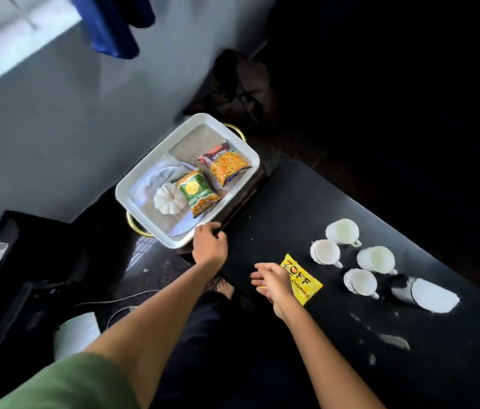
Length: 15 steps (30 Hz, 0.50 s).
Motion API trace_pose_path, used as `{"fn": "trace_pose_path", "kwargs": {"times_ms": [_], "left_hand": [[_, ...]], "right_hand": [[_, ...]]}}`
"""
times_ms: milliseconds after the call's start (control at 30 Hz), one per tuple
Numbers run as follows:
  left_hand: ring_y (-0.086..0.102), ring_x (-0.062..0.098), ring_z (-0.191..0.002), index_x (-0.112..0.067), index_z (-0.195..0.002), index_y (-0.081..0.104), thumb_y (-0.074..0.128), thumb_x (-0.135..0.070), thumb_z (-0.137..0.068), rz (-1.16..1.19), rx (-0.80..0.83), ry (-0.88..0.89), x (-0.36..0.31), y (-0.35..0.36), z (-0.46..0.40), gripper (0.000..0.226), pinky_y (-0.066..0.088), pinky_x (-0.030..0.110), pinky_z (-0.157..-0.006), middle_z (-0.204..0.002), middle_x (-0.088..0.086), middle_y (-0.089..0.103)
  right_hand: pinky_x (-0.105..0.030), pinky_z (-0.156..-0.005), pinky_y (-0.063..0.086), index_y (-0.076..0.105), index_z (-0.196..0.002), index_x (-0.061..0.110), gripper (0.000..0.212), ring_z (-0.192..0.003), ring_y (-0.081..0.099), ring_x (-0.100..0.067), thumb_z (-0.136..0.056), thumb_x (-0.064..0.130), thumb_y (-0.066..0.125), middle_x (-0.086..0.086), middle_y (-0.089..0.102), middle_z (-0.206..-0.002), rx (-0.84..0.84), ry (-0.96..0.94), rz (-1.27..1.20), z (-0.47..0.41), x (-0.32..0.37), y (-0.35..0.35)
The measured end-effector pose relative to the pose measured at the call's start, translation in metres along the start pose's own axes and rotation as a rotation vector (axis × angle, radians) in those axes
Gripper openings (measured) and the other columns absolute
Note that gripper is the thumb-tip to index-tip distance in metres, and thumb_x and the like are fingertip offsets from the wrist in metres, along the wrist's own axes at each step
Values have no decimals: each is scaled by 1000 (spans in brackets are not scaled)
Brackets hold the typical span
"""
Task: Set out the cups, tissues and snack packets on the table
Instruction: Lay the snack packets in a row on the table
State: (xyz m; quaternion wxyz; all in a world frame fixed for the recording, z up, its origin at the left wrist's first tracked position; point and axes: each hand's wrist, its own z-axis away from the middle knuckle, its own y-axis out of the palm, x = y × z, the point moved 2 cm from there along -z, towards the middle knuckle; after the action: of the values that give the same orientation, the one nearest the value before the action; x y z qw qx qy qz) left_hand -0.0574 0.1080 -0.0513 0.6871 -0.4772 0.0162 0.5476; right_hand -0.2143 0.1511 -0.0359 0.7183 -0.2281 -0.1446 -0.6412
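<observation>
Several white cups (342, 231) stand grouped on the black table (291, 202). A yellow snack packet (303, 283) lies on the table left of them, and my right hand (272, 283) rests on its left end with relaxed fingers. A white tray (232, 134) sits off the table's left end, holding a green packet (196, 193), an orange-and-maroon packet (227, 163) and a white pumpkin-shaped piece (168, 200). My left hand (209, 245) curls its fingers over the tray's near corner. A dark holder with a white top (427, 293) lies right of the cups.
The tray rests on a dark stand with gold handles (135, 225). A dark bag (238, 87) sits on the floor beyond it. White scraps (392, 340) dot the table's near right. A white round object (76, 335) and cables lie on the floor below my left arm.
</observation>
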Motion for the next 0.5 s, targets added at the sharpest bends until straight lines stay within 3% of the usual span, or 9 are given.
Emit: {"fn": "trace_pose_path", "kwargs": {"times_ms": [133,333,433,500], "left_hand": [[56,34,-112,-14,-130,47,49,-28,-94,99,-33,-123,4,-21,-38,39,46,43,-96,-135,13,49],[46,34,-123,-5,-139,33,50,-27,-97,435,13,-409,-5,-26,-76,50,39,37,-98,-137,17,46],[46,31,-123,-2,-139,35,55,-18,-96,560,41,-485,-5,-24,-91,50,39,35,-98,-136,17,48],[50,26,-112,0,-135,43,58,-16,-94,593,66,-500,-5,-24,-99,47,41,33,-97,-135,17,51]], "right_hand": [[-19,-60,47,63,-101,11,18,-74,62,-13,-95,11,45,-4,66,-84,68,-45,52,2,26,29],[-19,-61,48,64,-103,11,22,-73,62,-12,-94,9,44,-3,67,-83,121,-65,122,4,47,57],[-18,-60,48,64,-102,12,22,-72,62,-11,-94,10,44,-2,67,-83,122,-55,148,7,48,60],[-18,-61,48,64,-103,12,21,-73,62,-11,-94,10,44,-2,67,-83,122,-39,161,8,47,59]]}}
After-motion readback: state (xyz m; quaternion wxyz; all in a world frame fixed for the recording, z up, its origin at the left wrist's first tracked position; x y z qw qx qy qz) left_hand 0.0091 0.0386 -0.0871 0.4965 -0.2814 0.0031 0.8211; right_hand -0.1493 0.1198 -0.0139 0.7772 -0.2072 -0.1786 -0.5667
